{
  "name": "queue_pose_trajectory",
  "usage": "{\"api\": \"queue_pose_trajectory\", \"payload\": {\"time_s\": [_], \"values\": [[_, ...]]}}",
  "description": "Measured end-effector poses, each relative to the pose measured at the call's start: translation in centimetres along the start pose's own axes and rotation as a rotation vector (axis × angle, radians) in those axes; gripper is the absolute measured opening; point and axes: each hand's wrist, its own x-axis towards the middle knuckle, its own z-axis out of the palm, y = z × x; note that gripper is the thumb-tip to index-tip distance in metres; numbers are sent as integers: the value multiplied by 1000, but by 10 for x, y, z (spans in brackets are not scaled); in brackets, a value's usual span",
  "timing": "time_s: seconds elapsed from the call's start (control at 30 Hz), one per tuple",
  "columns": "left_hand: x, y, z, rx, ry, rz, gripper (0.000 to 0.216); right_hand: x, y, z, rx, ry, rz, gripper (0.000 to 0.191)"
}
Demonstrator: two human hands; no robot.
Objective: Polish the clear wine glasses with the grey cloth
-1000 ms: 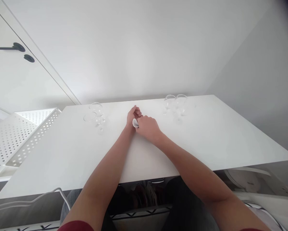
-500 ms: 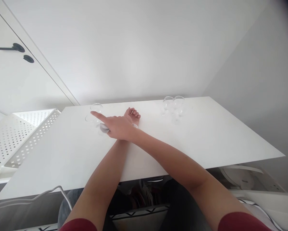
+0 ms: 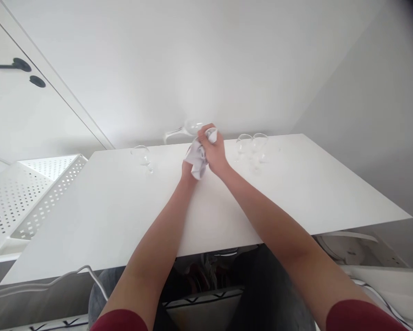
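Close together above the table's back part are my left hand (image 3: 187, 169) and my right hand (image 3: 216, 151), both closed. A pale, crumpled cloth (image 3: 196, 158) covers most of my left hand's fingers, and a fold of it shows at the right hand. A clear stemmed wine glass (image 3: 191, 127) lies tilted on its side at my right hand, its stem and foot pointing left. The cloth and fingers hide the bowl's near end, so exact finger contact is unclear. Left of the hands, another wine glass (image 3: 142, 156) stands on the white table (image 3: 99, 220).
Two more wine glasses (image 3: 260, 142) stand close together at the back right. A white perforated rack (image 3: 30, 193) adjoins the table's left side, and a pale cable (image 3: 51, 286) runs past the front left edge. Behind the table rises a white wall (image 3: 192, 59).
My right hand has drawn back from the left glasses, crossing off my left arm to the right. One glass from there is now raised between my hands, with the cloth.
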Motion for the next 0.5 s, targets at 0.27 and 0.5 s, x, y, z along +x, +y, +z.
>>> {"api": "queue_pose_trajectory", "payload": {"time_s": [0.27,0.5], "values": [[-13,-1,-1,99,-148,23,32,-22,60,-23,-50,-158,130,39],[-1,3,-8,42,31,93,33,-15,58,-36,512,-75,418,37]]}}
